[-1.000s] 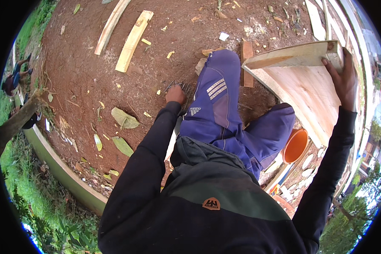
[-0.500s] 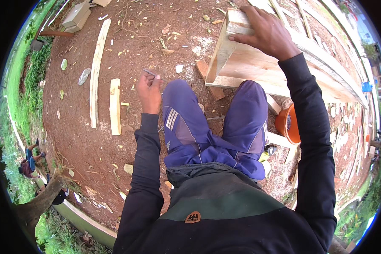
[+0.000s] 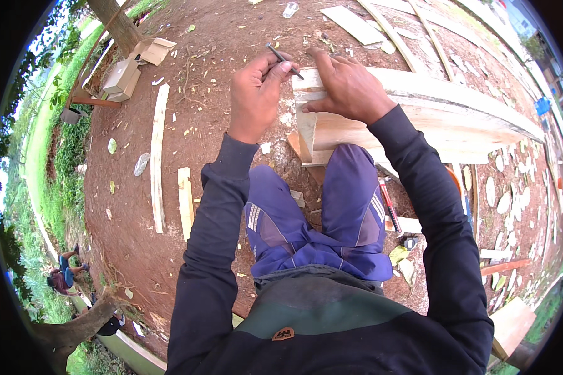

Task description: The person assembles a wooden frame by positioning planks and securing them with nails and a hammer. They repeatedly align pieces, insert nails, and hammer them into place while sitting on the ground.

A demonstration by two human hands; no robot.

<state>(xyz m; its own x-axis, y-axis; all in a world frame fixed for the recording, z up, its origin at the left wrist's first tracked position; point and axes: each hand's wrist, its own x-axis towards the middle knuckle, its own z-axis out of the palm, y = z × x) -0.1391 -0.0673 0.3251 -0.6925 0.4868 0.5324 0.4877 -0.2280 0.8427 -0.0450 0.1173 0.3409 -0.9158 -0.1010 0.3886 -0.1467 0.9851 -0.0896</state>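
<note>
In my left hand [image 3: 256, 94], closed between thumb and fingers, is a thin dark pointed rod [image 3: 282, 56]; whether it is a nail or a pencil I cannot tell. Its lower tip meets or hovers just over the end of a pale wooden board assembly [image 3: 431, 94]. That assembly is made of long planks joined at an angle and stretches away to the right beyond my knees. My right hand [image 3: 350, 87] grips the same end from above, thumb on the near edge and fingers reaching over the top. The two hands are close together.
Narrow wood strips [image 3: 159, 159] lie on the reddish soil to the left. By my right knee are a red-handled tool [image 3: 391, 207] and a small dark tape measure [image 3: 409, 242]. A partly hidden orange bucket [image 3: 453, 179] stands behind my right arm. Cardboard boxes [image 3: 122, 80] sit far left.
My left hand has moved up and right with the rod, from beside my left knee to the board end. My right hand stays on the wood. My view has shifted.
</note>
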